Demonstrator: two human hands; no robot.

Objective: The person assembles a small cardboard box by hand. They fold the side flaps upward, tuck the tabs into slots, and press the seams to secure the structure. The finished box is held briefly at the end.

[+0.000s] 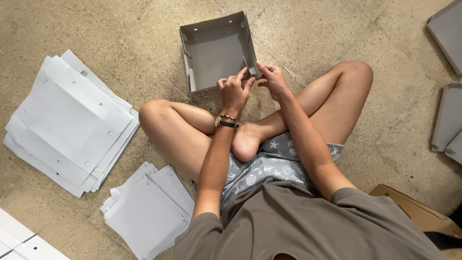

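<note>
I see the grey cardboard tray (pixel 214 50) on the floor past my crossed legs | right hand (pixel 273 79) pinching its near corner flap | left hand (pixel 234 91) beside it, fingers curled at the near wall | flat sheet stacks (pixel 72 125) well left of tray

Grey cardboard tray (pixel 214 55) on floor (half-folded, upright)

Two stacks of flat white cardboard sheets (pixel 72 123) (pixel 149 209) are lying left of the brown carton (pixel 414 207); grey folded trays (pixel 447 120) are sitting beyond it.
</note>
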